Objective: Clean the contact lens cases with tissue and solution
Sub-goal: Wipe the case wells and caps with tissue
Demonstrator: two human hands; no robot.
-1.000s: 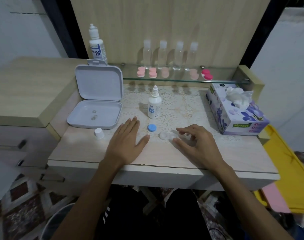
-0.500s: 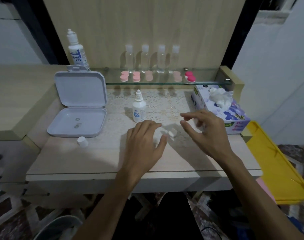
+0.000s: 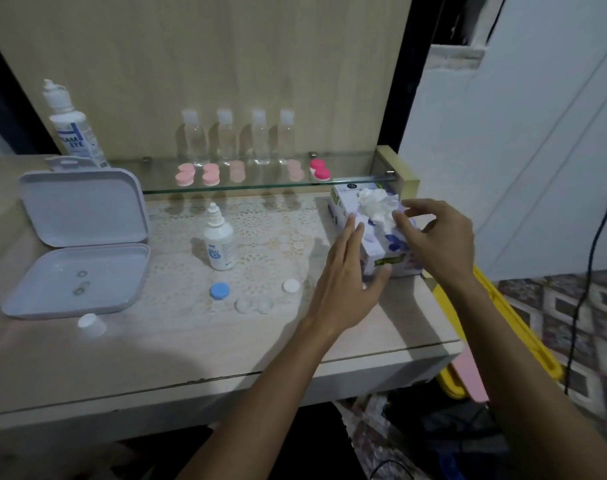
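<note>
A white tissue [image 3: 376, 209] stands crumpled out of the top slot of the flowered tissue box [image 3: 385, 252] at the right end of the surface [image 3: 191, 348], just below the glass shelf [image 3: 260, 187]. The right hand [image 3: 437, 237] hovers just to the tissue's right, thumb and forefinger spread and closing toward it but not yet pinching it; it is the nearer hand for the pull. The left hand [image 3: 347, 282] lies with straight fingers against the box's left side, thumb at its front corner, apparently bracing it. The box's long axis runs away from the person, so the tissue would likely come free upward and toward them.

The clear lens case [image 3: 254, 305] sits uncapped near the surface's middle, well to the left of both hands, with a blue cap [image 3: 220, 291] to its left and a white cap [image 3: 291, 286] to its right; the small solution bottle [image 3: 218, 242] stands upright behind them.

Half a second ago both hands were at the case, in the middle of the surface; they have since left it and travelled right to the box, and the white cap now lies apart from the case.
</note>
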